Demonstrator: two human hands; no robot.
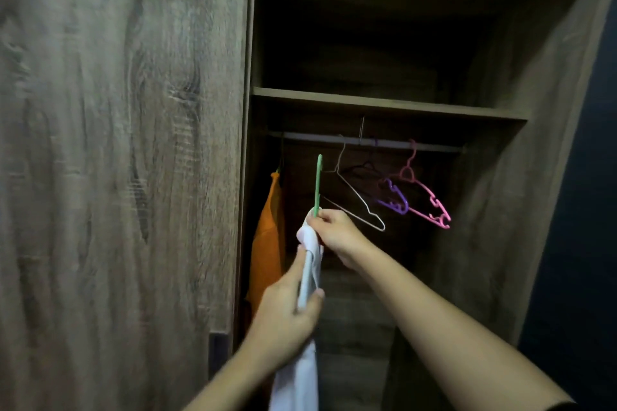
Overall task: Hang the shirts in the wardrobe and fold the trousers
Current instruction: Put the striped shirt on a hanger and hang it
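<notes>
A white shirt [309,374] hangs on a green hanger [318,182], seen edge-on in front of the open wardrobe. My right hand [337,233] pinches the hanger at the base of its hook, which points up below the rail [367,141]. My left hand [287,310] grips the shirt's shoulder over the hanger arm. The rest of the shirt drops out of view at the bottom. An orange shirt [267,243] hangs at the rail's left end.
Empty hangers dangle from the rail: a white wire one [354,197], a purple one [395,198] and a pink one [427,200]. A shelf [384,103] runs above the rail. The wardrobe's shut door [117,143] fills the left; its side panel [521,177] stands right.
</notes>
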